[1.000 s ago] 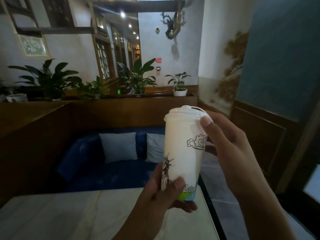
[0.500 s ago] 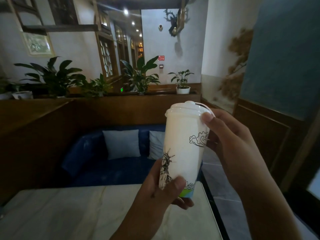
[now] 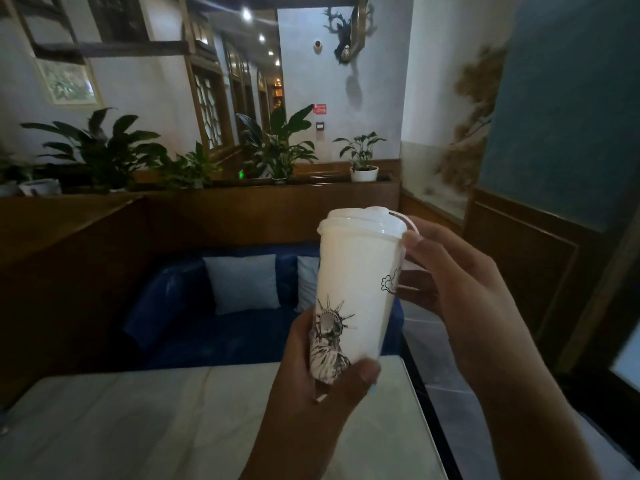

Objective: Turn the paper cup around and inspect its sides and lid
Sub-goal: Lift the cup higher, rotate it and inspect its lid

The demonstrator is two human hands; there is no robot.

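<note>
Having turned since earlier, statue print now facing. Gripping cup (image 3: 356, 289) base with left hand (image 3: 322, 386), right hand (image 3: 460, 289) fingers (image 3: 414, 242) pinching near lid (image 3: 362, 221); probably light, crushable.

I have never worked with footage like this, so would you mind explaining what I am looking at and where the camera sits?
There is no machine here: a person wears one wide-angle camera on the head, looking forward and down at their own bare hands. The left hand grips the bottom of a white paper cup, held upright above a pale table. The right hand touches the cup near the top, with a fingertip just under the white lid. A crowned statue drawing faces the camera, and a cloud drawing shows at the cup's right edge. Behind are a blue sofa with cushions and potted plants.
</note>
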